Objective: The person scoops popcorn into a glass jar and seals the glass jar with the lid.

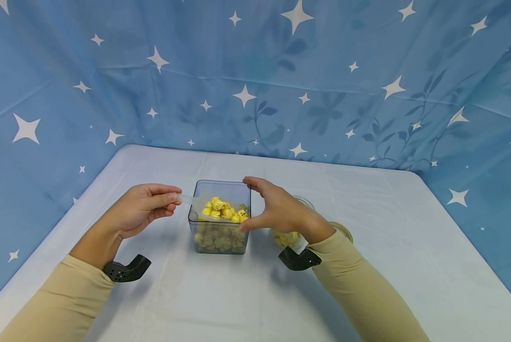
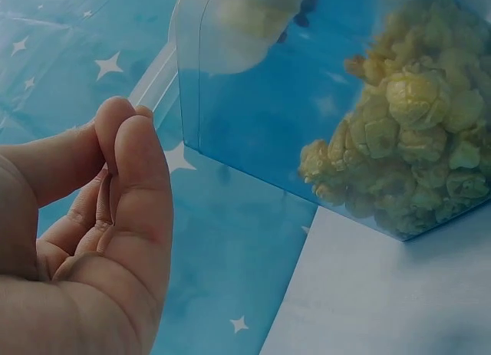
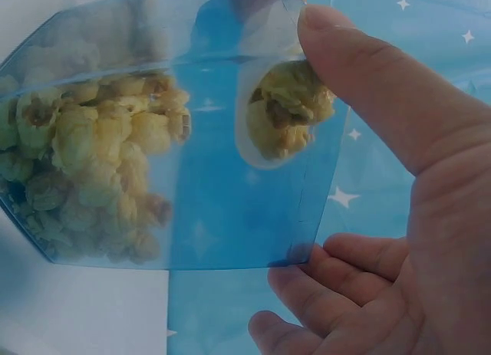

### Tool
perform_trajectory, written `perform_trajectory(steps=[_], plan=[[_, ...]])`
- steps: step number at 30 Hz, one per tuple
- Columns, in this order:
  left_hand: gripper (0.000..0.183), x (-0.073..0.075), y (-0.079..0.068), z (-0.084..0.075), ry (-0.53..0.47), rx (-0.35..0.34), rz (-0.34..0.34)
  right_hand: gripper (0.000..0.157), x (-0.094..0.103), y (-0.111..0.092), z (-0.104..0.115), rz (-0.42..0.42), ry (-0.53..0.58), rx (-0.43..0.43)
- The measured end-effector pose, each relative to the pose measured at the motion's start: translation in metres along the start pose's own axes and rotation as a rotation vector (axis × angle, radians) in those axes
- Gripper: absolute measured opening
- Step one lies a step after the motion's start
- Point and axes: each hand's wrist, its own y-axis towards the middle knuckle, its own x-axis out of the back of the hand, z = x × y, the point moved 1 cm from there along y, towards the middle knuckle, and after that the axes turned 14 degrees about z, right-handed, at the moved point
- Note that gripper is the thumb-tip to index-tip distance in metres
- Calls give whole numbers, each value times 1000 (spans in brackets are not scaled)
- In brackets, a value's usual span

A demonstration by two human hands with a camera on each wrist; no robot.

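A clear bluish box [image 1: 220,240] stands on the table with yellow popcorn [image 1: 223,209] in it. My left hand [image 1: 146,206] is left of the box and pinches the handle of a translucent scoop [image 2: 159,77] between thumb and fingertips. The scoop's bowl reaches inside the box and carries a few pieces of popcorn, seen through the wall in the right wrist view. On the other side, my right hand [image 1: 283,209] grips the box, thumb [image 3: 368,56] at the near right corner and fingers at the far right corner.
Partly hidden under my right wrist is a glass jar [image 1: 286,239] with popcorn inside. A round gold-coloured rim [image 1: 344,230] shows beside it, mostly covered by my sleeve. A blue star-patterned curtain [image 1: 264,61] hangs behind the white table [image 1: 165,166].
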Motion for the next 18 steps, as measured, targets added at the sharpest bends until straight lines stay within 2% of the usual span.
perform_trajectory(steps=[18], plan=[[21, 8, -5, -6, -75, -57, -4, 102, 0, 1, -1, -4, 0, -7]])
